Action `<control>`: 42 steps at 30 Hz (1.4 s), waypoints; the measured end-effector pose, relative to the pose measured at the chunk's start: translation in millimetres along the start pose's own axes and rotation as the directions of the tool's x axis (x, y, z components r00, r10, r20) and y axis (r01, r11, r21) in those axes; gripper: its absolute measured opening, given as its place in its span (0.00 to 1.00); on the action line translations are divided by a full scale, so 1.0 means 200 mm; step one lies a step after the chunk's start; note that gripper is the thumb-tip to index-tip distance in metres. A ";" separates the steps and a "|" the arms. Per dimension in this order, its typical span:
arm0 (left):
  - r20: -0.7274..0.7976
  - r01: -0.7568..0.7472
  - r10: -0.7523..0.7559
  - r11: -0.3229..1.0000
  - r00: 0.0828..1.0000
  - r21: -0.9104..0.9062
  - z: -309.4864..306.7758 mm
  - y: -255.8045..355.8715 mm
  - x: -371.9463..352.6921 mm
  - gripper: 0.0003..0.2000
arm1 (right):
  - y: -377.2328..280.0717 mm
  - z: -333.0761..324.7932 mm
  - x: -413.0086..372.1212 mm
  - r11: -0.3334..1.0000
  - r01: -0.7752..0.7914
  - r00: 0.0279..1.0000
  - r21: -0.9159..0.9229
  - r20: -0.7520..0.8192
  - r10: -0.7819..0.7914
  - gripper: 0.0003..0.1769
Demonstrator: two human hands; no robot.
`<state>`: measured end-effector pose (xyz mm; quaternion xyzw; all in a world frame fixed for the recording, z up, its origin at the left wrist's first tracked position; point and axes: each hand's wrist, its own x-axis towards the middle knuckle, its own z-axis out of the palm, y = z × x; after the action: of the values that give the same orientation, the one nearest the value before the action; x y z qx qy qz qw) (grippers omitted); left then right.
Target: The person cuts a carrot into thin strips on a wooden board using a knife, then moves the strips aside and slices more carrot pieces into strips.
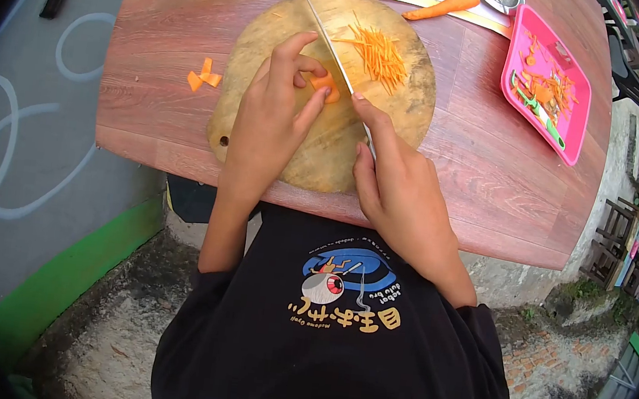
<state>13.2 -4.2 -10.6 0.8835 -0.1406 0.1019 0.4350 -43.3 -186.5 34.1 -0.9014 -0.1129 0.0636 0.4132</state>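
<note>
Fingers (292, 50) of the left hand (268, 128) pinch the carrot piece (327, 85) on the board (410, 112), upper middle of the frame, the right hand (402, 193) clenched on the knife (327, 35); fingertips tucked back from its edge would seem safest.

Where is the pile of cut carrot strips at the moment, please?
The carrot strips lie on the far right part of the round board, just right of the knife in the head view.

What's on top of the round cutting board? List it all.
On the cutting board: a pile of carrot strips, a carrot piece pinned by the left hand, and a knife in the right hand. The hands cover the board's middle and the knife's handle.
</note>
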 end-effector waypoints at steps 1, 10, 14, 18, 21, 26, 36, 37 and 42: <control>-0.011 0.014 -0.014 1.000 1.000 -0.013 0.01 0.00 -0.01 0.31 | -0.01 0.00 0.00 1.000 -0.004 1.000 -0.014 0.027 0.004 0.28; -0.075 0.199 -0.203 0.978 0.976 -0.057 0.07 0.08 -0.04 0.30 | -0.03 0.01 0.00 0.987 -0.007 0.992 -0.159 0.124 0.027 0.25; -0.132 0.186 -0.193 0.981 0.972 -0.062 0.11 0.07 -0.06 0.33 | -0.03 0.02 -0.01 0.978 -0.003 0.992 -0.209 0.124 0.030 0.27; -0.151 0.182 -0.191 0.981 0.970 -0.070 0.12 0.08 -0.06 0.33 | -0.07 0.00 -0.02 0.951 -0.008 0.982 -0.309 0.178 0.066 0.31; -0.124 0.232 -0.239 0.970 0.963 -0.065 0.11 0.10 -0.04 0.28 | -0.09 0.00 -0.03 0.938 0.028 0.982 -0.347 0.185 0.040 0.35; -0.133 0.260 -0.270 0.961 0.953 -0.094 0.13 0.10 -0.05 0.27 | -0.07 0.01 -0.02 0.906 0.110 0.984 -0.408 0.170 -0.042 0.33; -0.137 0.170 -0.172 0.985 0.975 -0.030 0.14 0.07 -0.05 0.28 | -0.09 0.03 -0.01 0.935 -0.004 0.969 -0.356 0.230 0.092 0.43; -0.134 0.175 -0.178 0.984 0.975 -0.035 0.14 0.07 -0.05 0.28 | -0.07 0.05 0.00 0.944 0.000 0.976 -0.330 0.205 0.071 0.43; -0.107 0.219 -0.226 0.973 0.968 -0.076 0.13 0.08 -0.05 0.29 | -0.08 0.06 0.06 0.956 -0.010 0.981 -0.293 0.184 0.067 0.41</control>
<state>-0.6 -31.6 -17.6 0.8720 -0.0182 0.0988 0.4790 -36.8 -164.1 37.3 -0.9439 -0.1425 0.1411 0.2622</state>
